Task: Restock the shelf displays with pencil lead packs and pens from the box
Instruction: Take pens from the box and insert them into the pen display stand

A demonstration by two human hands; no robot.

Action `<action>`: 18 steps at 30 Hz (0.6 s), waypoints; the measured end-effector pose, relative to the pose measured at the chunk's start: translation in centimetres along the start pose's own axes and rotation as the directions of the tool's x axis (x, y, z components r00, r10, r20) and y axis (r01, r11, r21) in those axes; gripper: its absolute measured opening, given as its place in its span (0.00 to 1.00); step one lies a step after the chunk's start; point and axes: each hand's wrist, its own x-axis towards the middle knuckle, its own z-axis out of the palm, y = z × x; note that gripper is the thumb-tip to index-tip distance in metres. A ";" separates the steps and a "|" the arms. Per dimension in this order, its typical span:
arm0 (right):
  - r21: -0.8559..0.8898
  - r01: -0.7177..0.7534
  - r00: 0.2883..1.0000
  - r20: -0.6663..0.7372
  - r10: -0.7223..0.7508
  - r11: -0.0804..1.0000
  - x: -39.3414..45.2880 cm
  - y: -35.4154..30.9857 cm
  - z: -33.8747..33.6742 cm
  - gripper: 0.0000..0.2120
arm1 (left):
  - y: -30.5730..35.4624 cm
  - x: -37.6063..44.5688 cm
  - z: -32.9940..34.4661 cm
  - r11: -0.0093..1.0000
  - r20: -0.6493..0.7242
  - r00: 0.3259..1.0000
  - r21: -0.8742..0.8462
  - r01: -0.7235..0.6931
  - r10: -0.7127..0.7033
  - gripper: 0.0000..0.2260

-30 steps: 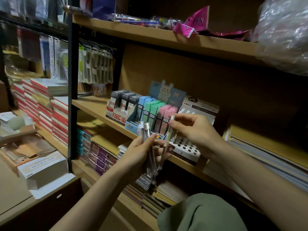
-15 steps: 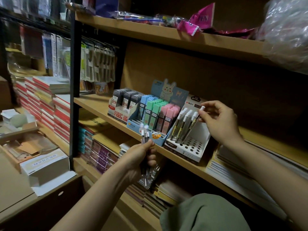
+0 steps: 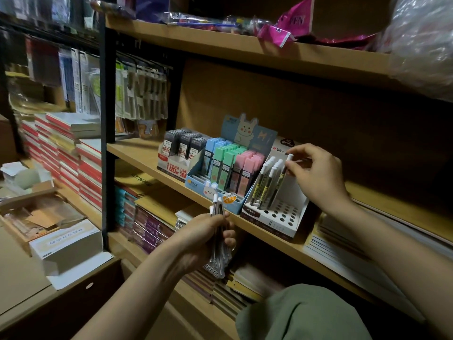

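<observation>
Several pens upright in white holed display stand.

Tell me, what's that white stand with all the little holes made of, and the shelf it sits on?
The white pen stand looks like printed cardboard: thin folded walls, flat matte faces with logos, and neat round punched holes. The shelf looks like wood or wood-look board, tan and smooth with a dull finish; in this dim light I cannot tell real wood from laminate.

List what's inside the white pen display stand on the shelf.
The white pen display stand holds a few white-capped pens standing at its back left; the right hand pinches one's cap. Front holes show empty. Holes behind the pens are hidden.
</observation>
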 end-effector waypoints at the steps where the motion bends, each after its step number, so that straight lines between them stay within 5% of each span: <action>1: -0.012 0.006 1.000 0.004 -0.006 1.000 0.0 -0.1 0.0 0.09 | 0.0 0.0 0.0 1.000 0.027 1.000 -0.008 -0.007 0.007 0.12; 6: -0.142 0.055 0.996 0.071 -0.045 0.988 -0.8 0.1 0.2 0.09 | 0.0 0.0 -0.3 0.996 0.122 0.989 0.013 -0.086 0.084 0.22; 18: -0.221 0.086 0.996 0.053 -0.076 0.972 -0.9 -0.2 0.2 0.11 | 0.1 -0.1 0.3 0.979 0.267 0.949 0.071 -0.192 0.167 0.18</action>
